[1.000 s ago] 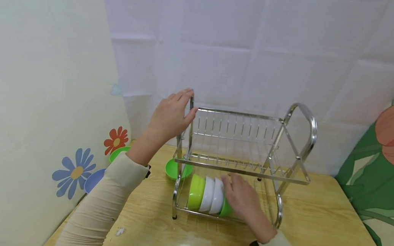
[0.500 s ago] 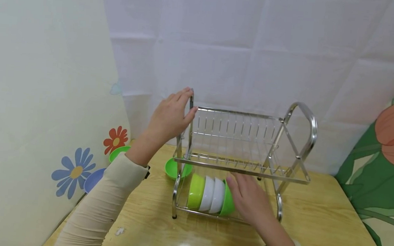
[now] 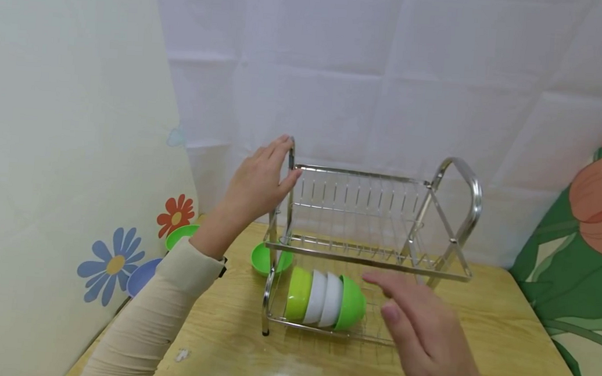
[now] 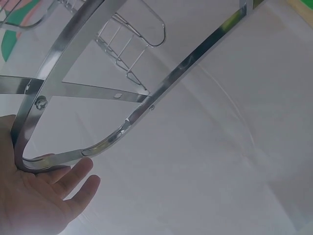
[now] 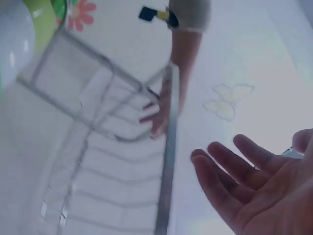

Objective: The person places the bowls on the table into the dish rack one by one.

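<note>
A two-tier metal dish rack (image 3: pixel 369 267) stands on the table. My left hand (image 3: pixel 259 179) holds the top of its left side frame, thumb toward the inside; the left wrist view shows the bent bar between thumb and fingers, the outer fingers loose. On the lower tier several bowls stand on edge in a row: a yellow-green bowl (image 3: pixel 299 294), two white bowls (image 3: pixel 317 297) and a green bowl (image 3: pixel 353 304) at the right end. Right of the green bowl and apart from it, my right hand (image 3: pixel 431 343) is in front of the rack, fingers extended, holding nothing.
Behind the rack's left leg sits another green bowl (image 3: pixel 261 259). A green dish (image 3: pixel 179 235) and a blue-purple dish (image 3: pixel 143 276) are partly hidden by the left forearm. Flower-printed panels flank the table (image 3: pixel 226 352), with a white cloth (image 3: pixel 367 70) behind.
My right hand has drawn away from the green bowl, toward the right and front, leaving the bowl in full view. The left hand has stayed on the rack.
</note>
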A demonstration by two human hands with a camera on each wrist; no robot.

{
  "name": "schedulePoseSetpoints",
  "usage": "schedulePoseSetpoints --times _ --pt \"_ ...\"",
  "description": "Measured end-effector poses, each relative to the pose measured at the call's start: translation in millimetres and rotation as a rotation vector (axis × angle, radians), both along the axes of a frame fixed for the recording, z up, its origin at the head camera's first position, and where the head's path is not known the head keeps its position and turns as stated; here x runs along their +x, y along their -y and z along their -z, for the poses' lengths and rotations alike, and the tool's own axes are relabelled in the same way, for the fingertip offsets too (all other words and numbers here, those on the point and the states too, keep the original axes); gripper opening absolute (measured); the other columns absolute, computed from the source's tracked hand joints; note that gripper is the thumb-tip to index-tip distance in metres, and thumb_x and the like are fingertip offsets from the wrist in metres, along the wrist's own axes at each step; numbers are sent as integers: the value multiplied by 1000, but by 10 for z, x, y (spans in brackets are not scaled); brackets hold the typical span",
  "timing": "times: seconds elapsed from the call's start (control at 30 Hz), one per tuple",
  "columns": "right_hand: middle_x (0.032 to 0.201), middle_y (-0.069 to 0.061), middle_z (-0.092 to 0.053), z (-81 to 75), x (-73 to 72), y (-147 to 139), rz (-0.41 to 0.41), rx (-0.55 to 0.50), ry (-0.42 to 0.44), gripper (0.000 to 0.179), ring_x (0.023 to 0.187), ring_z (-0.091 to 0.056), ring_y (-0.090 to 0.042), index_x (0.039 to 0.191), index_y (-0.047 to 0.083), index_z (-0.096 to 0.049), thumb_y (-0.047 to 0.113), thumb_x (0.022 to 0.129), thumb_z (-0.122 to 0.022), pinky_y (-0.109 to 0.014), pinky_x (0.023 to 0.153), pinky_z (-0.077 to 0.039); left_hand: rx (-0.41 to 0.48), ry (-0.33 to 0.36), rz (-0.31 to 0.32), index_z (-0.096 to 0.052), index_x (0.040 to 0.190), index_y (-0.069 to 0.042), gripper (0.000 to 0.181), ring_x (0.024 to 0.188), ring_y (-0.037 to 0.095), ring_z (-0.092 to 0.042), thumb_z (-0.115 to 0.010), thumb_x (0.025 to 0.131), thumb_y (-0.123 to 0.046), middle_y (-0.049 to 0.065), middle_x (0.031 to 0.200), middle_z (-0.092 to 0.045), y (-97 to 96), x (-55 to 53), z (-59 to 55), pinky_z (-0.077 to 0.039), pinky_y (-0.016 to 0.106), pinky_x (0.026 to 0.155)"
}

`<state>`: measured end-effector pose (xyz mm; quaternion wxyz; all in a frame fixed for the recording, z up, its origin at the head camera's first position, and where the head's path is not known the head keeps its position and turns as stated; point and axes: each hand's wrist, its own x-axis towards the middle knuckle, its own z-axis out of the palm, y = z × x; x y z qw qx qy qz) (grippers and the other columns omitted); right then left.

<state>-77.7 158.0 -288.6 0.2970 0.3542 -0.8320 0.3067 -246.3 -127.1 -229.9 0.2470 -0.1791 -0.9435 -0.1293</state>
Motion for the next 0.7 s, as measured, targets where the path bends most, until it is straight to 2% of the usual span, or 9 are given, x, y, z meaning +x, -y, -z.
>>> schedulePoseSetpoints --times 0.1,0.2,0.3,0.4,0.43,0.5,0.57,0.63,0.7 --pt "128 -7 -67 -143 -69 -95 -23 -86 -114 35 125 -57 -10 131 8 -64 5 101 -46 -14 109 -37 13 0 3 -30 157 -9 68 146 32 -38 -48 103 -48 6 165 -28 7 1 11 -37 53 117" --pt "132 -13 -64 -261 -211 -206 26 -130 -172 34 132 -51 -8 130 4 -65 10 102 -46 -14 112 -33 20 7 4 -27 158 -10 70 147 32 -37 -47 103 -49 5 166 -25 11 -6 24 -35 52 118" --pt "139 -14 -60 -351 -383 -338 97 -135 -195 35 133 -48 -7 131 3 -64 14 102 -47 -11 106 -34 25 7 15 -25 159 -10 71 148 32 -35 -47 103 -49 5 167 -23 14 -18 39 -33 52 119" --pt "145 -16 -54 -423 -567 -485 159 -96 -218 39 137 -47 -15 135 2 -61 22 105 -46 -8 97 -34 32 6 30 -23 160 -10 72 148 32 -34 -46 103 -50 5 167 -21 19 -22 61 -32 51 120" --pt "147 -16 -52 -441 -627 -530 180 -80 -225 41 138 -46 -19 136 2 -60 26 106 -46 -9 98 -33 31 4 33 -22 160 -10 73 148 32 -34 -45 103 -51 5 168 -21 20 -23 67 -32 50 120" --pt "149 -19 -48 -479 -755 -625 212 -43 -235 48 141 -42 -31 138 0 -57 34 107 -43 -15 105 -34 32 2 39 -21 160 -11 74 149 32 -33 -43 104 -52 5 168 -19 25 -20 75 -31 50 120" --pt "149 -22 -47 -503 -895 -704 222 -43 -254 53 141 -40 -38 137 -2 -57 39 107 -43 -27 116 -33 34 -7 45 -20 160 -11 74 149 32 -33 -42 104 -53 4 168 -19 33 -19 86 -31 49 121" --pt "150 -24 -45 -515 -1018 -775 242 -39 -251 54 140 -39 -43 138 -2 -56 40 106 -43 -44 120 -31 33 -16 53 -19 161 -11 73 149 32 -32 -40 104 -53 5 168 -18 39 -12 92 -30 49 122" --pt "151 -24 -45 -515 -1126 -835 259 -34 -242 54 139 -38 -45 139 -2 -55 39 106 -45 -55 118 -31 31 -23 60 -18 161 -11 72 150 31 -32 -38 105 -52 5 168 -17 47 3 100 -28 48 122"
